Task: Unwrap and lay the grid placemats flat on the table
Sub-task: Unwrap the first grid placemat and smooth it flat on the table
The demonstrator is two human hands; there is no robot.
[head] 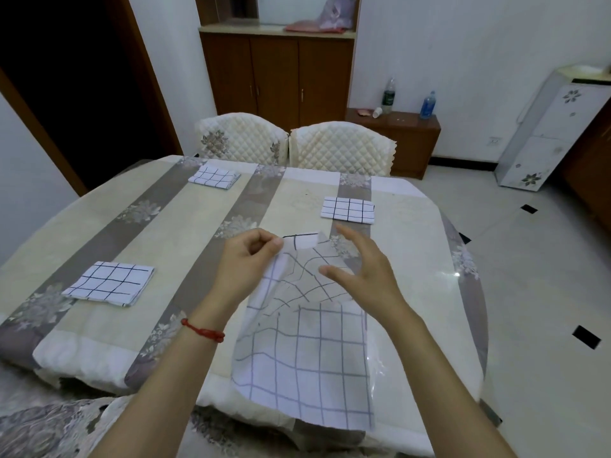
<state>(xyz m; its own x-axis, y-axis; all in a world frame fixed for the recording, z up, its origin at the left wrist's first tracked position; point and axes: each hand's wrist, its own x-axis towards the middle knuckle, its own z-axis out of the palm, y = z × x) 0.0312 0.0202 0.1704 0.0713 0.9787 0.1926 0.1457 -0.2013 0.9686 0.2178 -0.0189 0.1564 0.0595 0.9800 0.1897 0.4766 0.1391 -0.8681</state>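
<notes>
A white grid placemat (307, 361) hangs partly unfolded in front of me over the table's near edge. My left hand (246, 262) pinches its upper left corner and lifts it. Beside the raised top edge my right hand (360, 269) hovers with fingers spread and holds nothing. Three more grid placemats lie folded on the table: one at the left (110, 283), one at the far left (214, 177), one at the far right (347, 209).
The oval table (165, 226) wears a beige and grey flowered cloth under clear plastic. Two quilted chairs (291, 143) stand at its far side. A low cabinet (406, 127) with bottles and a white appliance (549, 127) stand at the right.
</notes>
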